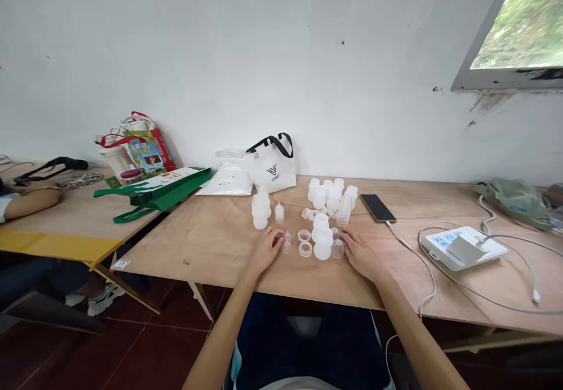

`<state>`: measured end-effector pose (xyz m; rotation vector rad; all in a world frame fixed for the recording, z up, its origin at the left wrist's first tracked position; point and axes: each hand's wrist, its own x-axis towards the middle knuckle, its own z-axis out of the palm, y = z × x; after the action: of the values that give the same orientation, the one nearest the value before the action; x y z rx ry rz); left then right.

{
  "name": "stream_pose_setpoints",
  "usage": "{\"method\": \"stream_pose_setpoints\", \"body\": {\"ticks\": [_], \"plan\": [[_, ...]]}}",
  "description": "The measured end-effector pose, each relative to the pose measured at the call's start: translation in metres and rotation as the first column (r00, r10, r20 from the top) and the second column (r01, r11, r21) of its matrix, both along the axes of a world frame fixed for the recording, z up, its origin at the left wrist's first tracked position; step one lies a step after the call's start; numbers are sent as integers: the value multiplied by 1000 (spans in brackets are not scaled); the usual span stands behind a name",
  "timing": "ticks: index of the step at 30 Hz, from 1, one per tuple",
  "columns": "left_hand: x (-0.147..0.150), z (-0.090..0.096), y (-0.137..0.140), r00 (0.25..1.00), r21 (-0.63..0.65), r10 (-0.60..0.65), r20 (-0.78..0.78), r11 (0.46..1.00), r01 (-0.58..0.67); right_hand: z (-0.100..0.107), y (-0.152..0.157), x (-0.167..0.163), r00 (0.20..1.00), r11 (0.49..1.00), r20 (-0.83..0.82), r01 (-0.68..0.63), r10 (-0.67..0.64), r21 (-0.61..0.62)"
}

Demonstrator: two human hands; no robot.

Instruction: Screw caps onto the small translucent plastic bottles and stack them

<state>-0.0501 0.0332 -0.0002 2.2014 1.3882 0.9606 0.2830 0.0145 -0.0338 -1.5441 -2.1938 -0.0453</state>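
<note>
My left hand (266, 249) rests on the table with its fingers loosely apart, right beside small clear bottle teats (287, 243). My right hand (361, 254) lies flat with its fingertips by clear domed caps (337, 249); whether they touch is hard to tell. Between the hands are two clear screw rings (305, 249) and a row of frosted white bottles (322, 243). Farther back stand more frosted bottles (260, 211) on the left, next to a stack of teats (279, 212). Another bottle group (325, 193) stands behind, near a clear stack of caps (344, 209).
A black phone (378, 207) on a cable lies right of the bottles, with a white device (461, 248) beyond it. A white tote bag (272, 170), a white plastic packet (229, 179) and a green bag (176, 187) lie back left. Another person's arm (33, 201) rests far left.
</note>
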Motion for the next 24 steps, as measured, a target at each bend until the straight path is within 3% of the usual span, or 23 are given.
{"method": "stream_pose_setpoints", "body": {"ticks": [18, 24], "plan": [[0, -4, 4, 1000, -24, 7, 5, 1000, -7, 1, 0, -1, 1000, 1000, 21, 7, -7, -14], [-2, 5, 0, 999, -70, 28, 45, 997, -24, 4, -1, -2, 1000, 999, -16, -5, 4, -37]]}}
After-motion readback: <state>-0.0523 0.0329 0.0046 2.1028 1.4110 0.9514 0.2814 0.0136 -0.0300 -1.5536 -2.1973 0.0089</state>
